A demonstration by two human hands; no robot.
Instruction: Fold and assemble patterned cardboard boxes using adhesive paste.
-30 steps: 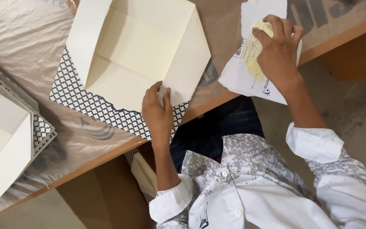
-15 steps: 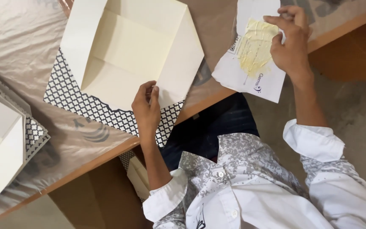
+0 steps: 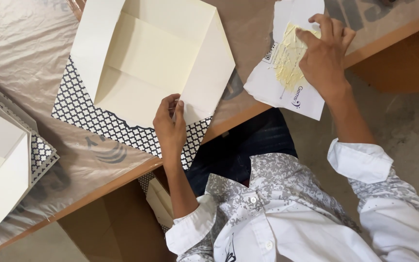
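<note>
1. Far left: a second folded cream card box with patterned lining lies at the plastic-covered wooden table's edge, well apart from your hands.
2. Centre: the open cream envelope blank on its black-and-white lattice-print backing lies flat; your left hand pinches its lower flap edge between thumb and fingertips, lightly closed; keep that edge pressed so the sheet cannot skid.
3. Right: your right hand, fingers extended and holding nothing, touches the yellow paste smear on the white scrap paper; judged best to load fingertips thinly.
4. Against the earlier frame: the right hand has moved lower onto the smear; the left hand stays put.
</note>
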